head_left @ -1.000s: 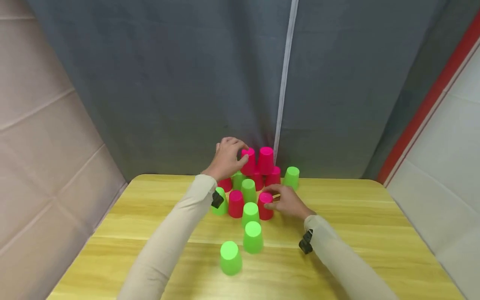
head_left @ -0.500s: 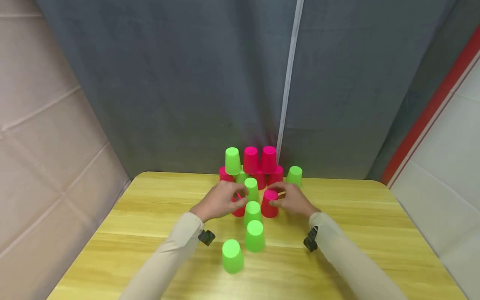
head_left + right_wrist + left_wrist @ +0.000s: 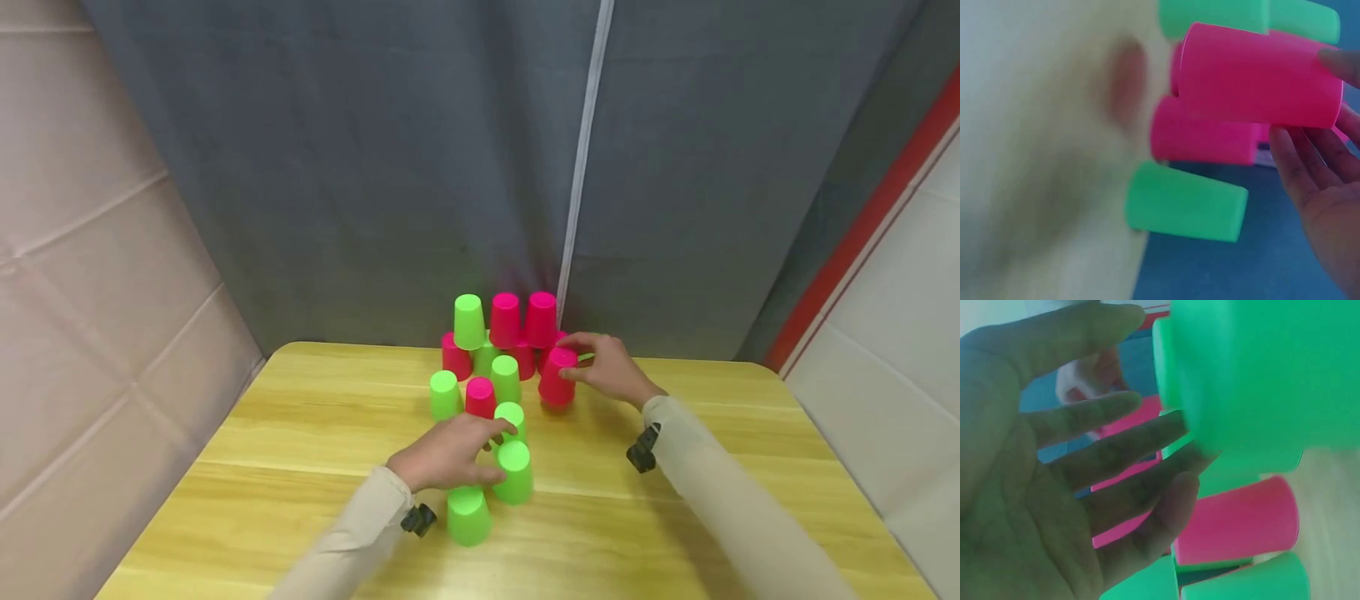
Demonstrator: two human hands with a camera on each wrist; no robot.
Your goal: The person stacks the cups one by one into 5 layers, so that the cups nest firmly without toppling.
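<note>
My right hand (image 3: 582,363) grips a pink cup (image 3: 557,377) upside down, just right of the cup stack at the table's far edge. In the right wrist view that pink cup (image 3: 1260,75) sits between thumb and fingers (image 3: 1310,169). The stack's upper row is a green cup (image 3: 468,321) and two pink cups (image 3: 504,319). My left hand (image 3: 497,454) hovers with fingers spread over the near green cups (image 3: 514,472). The left wrist view shows straight fingers (image 3: 1116,462) beside a green cup (image 3: 1241,375), holding nothing.
More upturned cups stand on the yellow wooden table (image 3: 675,500): a green cup (image 3: 444,393), a pink one (image 3: 480,397), two green ones behind them and a green one (image 3: 468,515) nearest me. A grey curtain (image 3: 375,167) hangs right behind the stack.
My left hand left a green cup on the stack's upper row and drew back to the near green cups. My right hand carried the pink cup away toward the stack's right side.
</note>
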